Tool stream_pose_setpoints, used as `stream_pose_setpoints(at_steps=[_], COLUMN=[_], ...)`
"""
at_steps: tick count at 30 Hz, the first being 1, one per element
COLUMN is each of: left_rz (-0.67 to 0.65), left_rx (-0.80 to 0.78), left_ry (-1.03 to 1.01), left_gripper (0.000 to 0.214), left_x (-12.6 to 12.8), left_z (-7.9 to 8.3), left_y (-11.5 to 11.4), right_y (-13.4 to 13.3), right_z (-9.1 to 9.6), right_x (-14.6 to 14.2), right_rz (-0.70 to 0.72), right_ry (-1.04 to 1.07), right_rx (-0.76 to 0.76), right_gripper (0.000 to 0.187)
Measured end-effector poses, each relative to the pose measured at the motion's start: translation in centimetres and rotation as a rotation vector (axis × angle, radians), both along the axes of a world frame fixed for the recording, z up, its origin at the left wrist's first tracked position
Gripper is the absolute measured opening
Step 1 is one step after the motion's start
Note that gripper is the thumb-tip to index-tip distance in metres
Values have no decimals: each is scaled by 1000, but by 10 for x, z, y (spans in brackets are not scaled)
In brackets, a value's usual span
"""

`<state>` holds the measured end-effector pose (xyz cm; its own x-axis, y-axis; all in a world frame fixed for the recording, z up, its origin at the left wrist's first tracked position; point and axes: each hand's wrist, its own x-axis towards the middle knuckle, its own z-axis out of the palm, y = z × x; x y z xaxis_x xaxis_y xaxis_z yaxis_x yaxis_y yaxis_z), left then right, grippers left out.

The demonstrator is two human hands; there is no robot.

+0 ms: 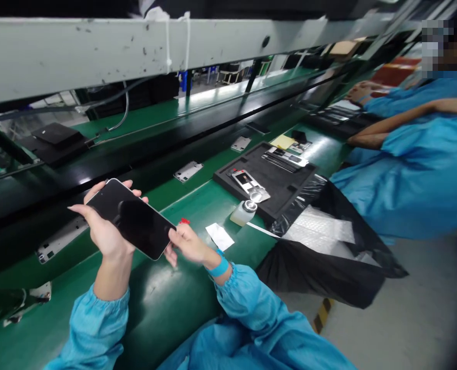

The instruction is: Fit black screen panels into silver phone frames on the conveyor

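A smartphone [134, 218] with a dark, glossy screen and a pale edge is held up tilted above the green bench. My left hand [107, 228] is closed around its far-left end, thumb on the near side and fingertips showing behind the far edge. At the phone's lower right corner, my right hand [186, 242] grips with the thumb on the edge. Its other fingers are partly hidden behind the phone. A blue band circles my right wrist. Beyond my right hand lie a white slip of paper [220, 236] and a small bottle [244, 213].
Metal phone frames [189, 171] lie along the conveyor, another frame [61, 240] left of my hands. A black foam tray [286, 187] holds phone parts. A black bag [328, 272] with bubble wrap hangs off the bench edge. Co-workers in blue sleeves [413, 154] sit at right. A beam [213, 43] runs overhead.
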<state>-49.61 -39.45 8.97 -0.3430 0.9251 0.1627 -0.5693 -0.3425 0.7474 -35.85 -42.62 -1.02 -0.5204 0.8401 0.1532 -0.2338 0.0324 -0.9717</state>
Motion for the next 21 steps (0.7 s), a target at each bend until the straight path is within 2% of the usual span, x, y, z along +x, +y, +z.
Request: stream_pose_setpoints(at_steps=[2,4,7,10,12,15,18,21], left_rz=[-22,-39,-114,-196,-207,-243,-263,-292], left_rx=[4,-19,-130,-282,-377,-441,-425,-324], left_ry=[31,46,77,147,219,280,314,358], left_gripper=[52,50,51,55,59,68,62,47], left_x=[0,1,2,6,13,36,65,90], left_z=[-2,-5,-16,-32,-43,-55,-58,-57], left_y=[2,5,14,37,61,102,136,156], right_y=[5,8,8,5,3,-2,-2,6], right_z=[-2,-4,-5,-1,6,19,27,23], right_x=[8,13,21,42,71,133,203,261], right_rz=[-68,-66,-36,-125,-286,-555,-791,-988], right_ry=[-20,-54,-135,-185,-203,-224,-252,-337], right_rx=[6,16,5,-21,10,78,111,106], right_gripper=[82,83,87,92,94,95,91,88])
